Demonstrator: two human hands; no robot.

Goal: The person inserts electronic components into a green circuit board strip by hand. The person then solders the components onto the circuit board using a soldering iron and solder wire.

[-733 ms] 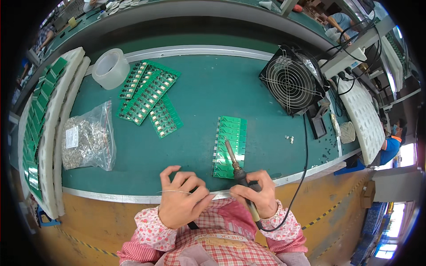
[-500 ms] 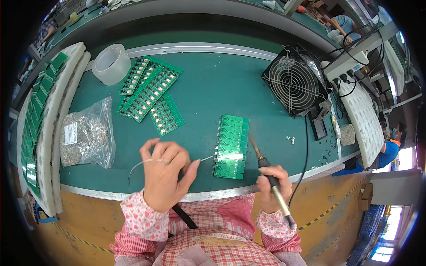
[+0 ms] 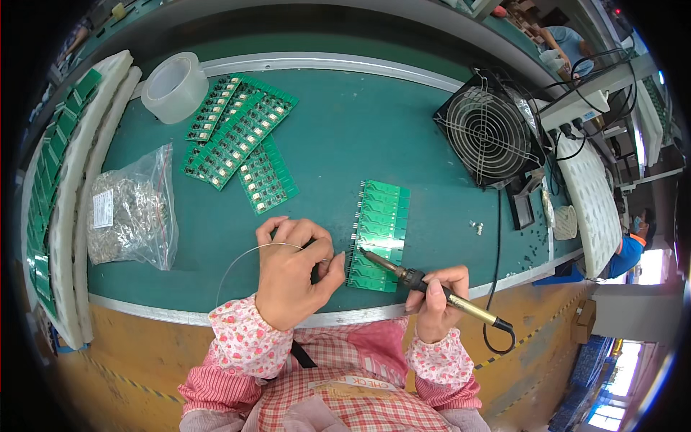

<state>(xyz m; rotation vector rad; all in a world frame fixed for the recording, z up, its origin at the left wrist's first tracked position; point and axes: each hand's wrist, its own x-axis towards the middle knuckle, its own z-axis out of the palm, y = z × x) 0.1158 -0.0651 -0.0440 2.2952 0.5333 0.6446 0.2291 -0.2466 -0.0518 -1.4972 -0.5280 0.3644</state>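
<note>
In front of me a green circuit board panel [image 3: 378, 230] lies on the green work surface, with a row of metal pins along its left edge. My right hand [image 3: 439, 299] grips a soldering iron [image 3: 410, 277] by its dark handle. The iron's tip rests at the board's left part, close to the pins. Pinched between the fingers of my left hand [image 3: 299, 270] is a thin solder wire [image 3: 241, 258], which loops back over the hand; its front end reaches the pin edge near the iron's tip. Whether wire and tip touch is too small to tell.
Several populated circuit boards [image 3: 241, 140] lie stacked at the far left, beside a tape roll [image 3: 174, 88] and a bag of small metal parts [image 3: 133, 209]. White foam trays [image 3: 108, 144] stand at the left edge. A fan [image 3: 489, 129] and iron stand [image 3: 520, 205] are at right.
My right hand has swung the iron's tip left onto the board's pin side. My left hand has moved right, bringing the solder wire to the same spot. The view has shifted slightly.
</note>
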